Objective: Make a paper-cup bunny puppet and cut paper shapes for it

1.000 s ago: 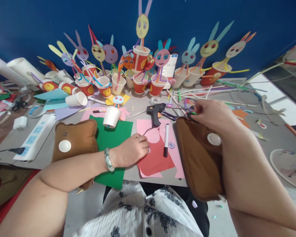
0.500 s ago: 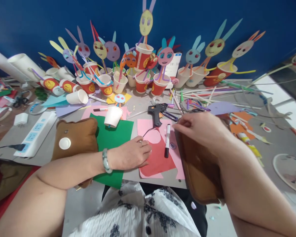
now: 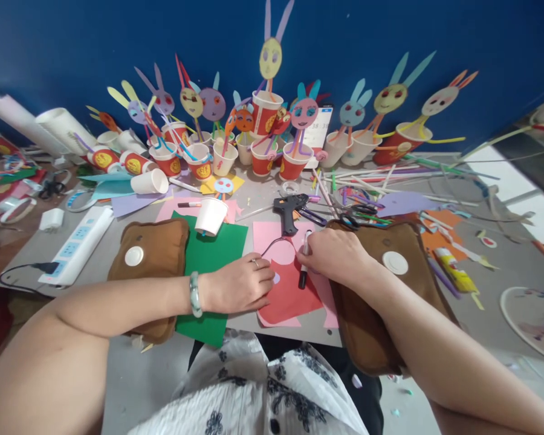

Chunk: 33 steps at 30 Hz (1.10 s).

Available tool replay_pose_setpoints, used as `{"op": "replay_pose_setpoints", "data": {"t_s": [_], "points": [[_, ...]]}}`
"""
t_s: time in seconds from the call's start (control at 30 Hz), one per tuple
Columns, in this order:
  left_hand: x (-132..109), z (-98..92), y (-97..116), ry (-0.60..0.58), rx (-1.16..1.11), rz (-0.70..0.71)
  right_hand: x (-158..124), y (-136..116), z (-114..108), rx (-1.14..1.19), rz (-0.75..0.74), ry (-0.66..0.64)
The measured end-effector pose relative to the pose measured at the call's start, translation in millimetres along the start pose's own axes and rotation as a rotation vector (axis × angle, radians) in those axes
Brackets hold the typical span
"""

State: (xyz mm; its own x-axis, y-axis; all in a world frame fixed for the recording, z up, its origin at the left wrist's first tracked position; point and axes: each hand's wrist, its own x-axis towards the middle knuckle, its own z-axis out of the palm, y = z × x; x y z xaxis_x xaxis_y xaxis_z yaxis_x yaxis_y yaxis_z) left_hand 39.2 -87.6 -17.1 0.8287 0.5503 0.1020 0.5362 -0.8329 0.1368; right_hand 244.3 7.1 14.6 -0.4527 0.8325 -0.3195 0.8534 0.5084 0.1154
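My right hand (image 3: 330,251) has its fingers closed round the middle of a black-and-white marker (image 3: 303,279), which stands out above and below them. Under it lie red paper (image 3: 292,299) and pink paper (image 3: 265,234). My left hand (image 3: 239,283) rests with curled fingers between the green paper (image 3: 208,249) and the red sheet. At its fingertips shows a small lilac paper piece (image 3: 276,278), partly covered by them. A black glue gun (image 3: 289,211) lies just beyond both hands, and a white paper cup (image 3: 211,216) leans on the green paper.
Brown cushion-like pouches lie left (image 3: 152,248) and right (image 3: 367,314). Paper cups with rabbit-faced figures line the blue wall, one red cup (image 3: 294,162) among them. Scissors (image 3: 356,214) and loose straws (image 3: 435,181) lie right. A power strip (image 3: 79,244) is left.
My right hand has come left and down from the right pouch's top edge and taken hold of the marker. The lilac piece now shows beside my left fingertips.
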Motion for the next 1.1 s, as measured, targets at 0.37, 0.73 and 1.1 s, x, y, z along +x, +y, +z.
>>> {"op": "replay_pose_setpoints", "data": {"t_s": [0.37,0.73,1.1], "points": [[-10.1,6.1,-1.6,0.002,-0.015,-0.018,12.8,18.9,-0.9,0.161,0.014,-0.086],[-9.2,12.2,0.1,0.000,-0.075,-0.104,-8.0,31.1,-17.0,0.981,-0.290,-0.159],[-2.1,12.5,-10.0,0.109,-0.303,-0.199,-14.3,-0.5,-5.0,1.017,-0.722,-0.083]]}}
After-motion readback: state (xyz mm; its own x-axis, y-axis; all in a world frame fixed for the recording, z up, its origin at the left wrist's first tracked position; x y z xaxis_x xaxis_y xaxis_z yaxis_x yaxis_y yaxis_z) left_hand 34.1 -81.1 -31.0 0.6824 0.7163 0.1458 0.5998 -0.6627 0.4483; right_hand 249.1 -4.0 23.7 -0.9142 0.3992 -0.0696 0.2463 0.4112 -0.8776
